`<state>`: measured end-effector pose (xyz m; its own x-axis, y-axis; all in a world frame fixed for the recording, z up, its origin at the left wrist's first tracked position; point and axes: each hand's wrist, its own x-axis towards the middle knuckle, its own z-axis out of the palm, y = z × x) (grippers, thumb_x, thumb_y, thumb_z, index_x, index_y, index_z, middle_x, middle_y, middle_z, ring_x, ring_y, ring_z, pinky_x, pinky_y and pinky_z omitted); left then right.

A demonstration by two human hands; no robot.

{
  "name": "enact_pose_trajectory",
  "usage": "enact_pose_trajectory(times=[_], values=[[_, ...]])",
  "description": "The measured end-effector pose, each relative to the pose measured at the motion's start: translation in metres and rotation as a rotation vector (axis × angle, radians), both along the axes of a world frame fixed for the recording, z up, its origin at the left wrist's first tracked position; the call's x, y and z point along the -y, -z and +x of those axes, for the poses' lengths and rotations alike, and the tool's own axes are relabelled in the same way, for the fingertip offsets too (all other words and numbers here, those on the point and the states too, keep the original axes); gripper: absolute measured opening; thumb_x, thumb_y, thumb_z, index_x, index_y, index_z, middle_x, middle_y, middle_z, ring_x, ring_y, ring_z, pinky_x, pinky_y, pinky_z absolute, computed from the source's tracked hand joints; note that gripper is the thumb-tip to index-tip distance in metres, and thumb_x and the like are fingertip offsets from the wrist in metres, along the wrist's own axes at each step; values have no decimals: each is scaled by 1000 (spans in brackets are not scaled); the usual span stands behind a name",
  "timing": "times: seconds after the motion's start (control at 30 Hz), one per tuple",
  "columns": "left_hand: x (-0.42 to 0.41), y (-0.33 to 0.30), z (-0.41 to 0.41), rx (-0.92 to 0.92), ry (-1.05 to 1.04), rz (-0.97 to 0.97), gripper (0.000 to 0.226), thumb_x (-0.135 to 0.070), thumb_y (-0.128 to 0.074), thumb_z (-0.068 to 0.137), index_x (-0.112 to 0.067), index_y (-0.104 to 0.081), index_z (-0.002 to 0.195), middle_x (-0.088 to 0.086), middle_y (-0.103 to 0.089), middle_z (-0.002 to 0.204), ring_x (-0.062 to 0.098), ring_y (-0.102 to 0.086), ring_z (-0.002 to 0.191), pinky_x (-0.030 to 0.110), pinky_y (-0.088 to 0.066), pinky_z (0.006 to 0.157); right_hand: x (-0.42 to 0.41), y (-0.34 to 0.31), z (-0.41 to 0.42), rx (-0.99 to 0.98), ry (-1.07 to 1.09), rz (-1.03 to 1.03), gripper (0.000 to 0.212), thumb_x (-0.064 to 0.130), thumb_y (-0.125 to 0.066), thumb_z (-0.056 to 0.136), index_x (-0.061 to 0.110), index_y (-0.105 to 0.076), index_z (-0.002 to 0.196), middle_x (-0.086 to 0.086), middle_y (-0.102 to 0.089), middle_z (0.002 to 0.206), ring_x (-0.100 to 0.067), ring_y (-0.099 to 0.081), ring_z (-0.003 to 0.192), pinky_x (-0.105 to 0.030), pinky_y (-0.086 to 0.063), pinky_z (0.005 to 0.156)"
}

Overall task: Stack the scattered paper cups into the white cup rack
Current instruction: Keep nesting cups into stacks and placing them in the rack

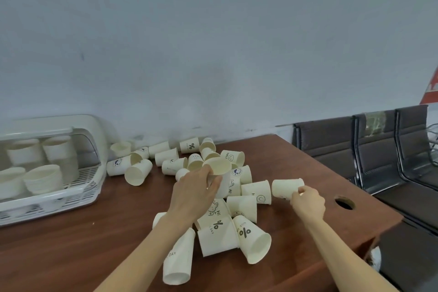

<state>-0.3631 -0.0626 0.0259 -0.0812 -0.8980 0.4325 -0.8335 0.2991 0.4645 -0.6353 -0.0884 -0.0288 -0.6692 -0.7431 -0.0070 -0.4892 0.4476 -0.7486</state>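
Paper cups lie scattered on the brown tabletop, well right of the white cup rack. The left hand wraps an upright cup; the right hand pinches a tipped cup at its rim. Nesting one cup squarely into the other, mouths aligned and grip light, should avoid crushing the thin walls.

white plastic cup rack: left side cut off by frame edge
red-and-white object: cropped, unidentifiable

Matt cream paper cups with black print on a smooth reddish wood-grain desk; glossy white plastic cup rack with slatted floor and clear cover; dark chairs on shiny metal frames; matt painted wall
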Motion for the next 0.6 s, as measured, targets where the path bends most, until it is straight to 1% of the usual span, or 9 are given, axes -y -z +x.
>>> enact_pose_trajectory(times=[0.07,0.13,0.23,0.3,0.37,0.5,0.6], values=[[-2,-1,4,0,0,3,28,-51,-42,95,-24,-51,92,-11,-57,83,16,-54,79,33,-43,68,-3,-10,6,-50,6,-59,34,15,-53,92,11,-60,125,-23,-61,115,-40,-59,102,-40,-49,83],[-3,-1,11,-7,3,3,29,-51,-42,94,-25,-51,91,-11,-57,83,15,-53,80,33,-44,70,-4,-19,13,-105,-20,-101,35,16,-50,94,13,-58,128,-23,-61,116,-41,-57,102,-41,-48,81],[-6,-3,23,-6,-8,-9,29,-52,-42,94,-25,-52,91,-11,-57,81,15,-54,80,33,-43,68,-3,-30,25,-184,-89,-158,33,20,-46,95,16,-59,125,-21,-63,110,-39,-58,97,-41,-49,78],[-8,-4,33,-3,-21,-7,30,-52,-42,94,-24,-53,92,-11,-58,81,17,-55,80,34,-44,68,-2,-38,36,-258,-141,-204,31,20,-45,96,17,-60,123,-19,-66,104,-39,-60,94,-42,-51,76],[-10,-5,44,-8,-24,-9,30,-53,-42,93,-24,-53,91,-11,-59,79,18,-57,79,36,-47,69,0,-45,49,-309,-194,-259,28,19,-45,97,16,-60,121,-17,-67,98,-39,-61,90,-40,-50,71],[-15,-8,66,-23,-35,-13,31,-53,-42,93,-24,-52,91,-9,-60,81,20,-58,79,39,-49,70,3,-55,83,-356,-301,-340,26,22,-43,99,17,-60,117,-12,-68,91,-35,-61,84,-42,-52,72],[-21,-10,83,-4,-68,-33,31,-52,-42,94,-24,-52,92,-9,-60,83,17,-56,79,36,-48,70,6,-59,108,-415,-391,-389,22,22,-42,99,17,-61,109,-8,-67,81,-33,-60,77,-42,-50,70]])
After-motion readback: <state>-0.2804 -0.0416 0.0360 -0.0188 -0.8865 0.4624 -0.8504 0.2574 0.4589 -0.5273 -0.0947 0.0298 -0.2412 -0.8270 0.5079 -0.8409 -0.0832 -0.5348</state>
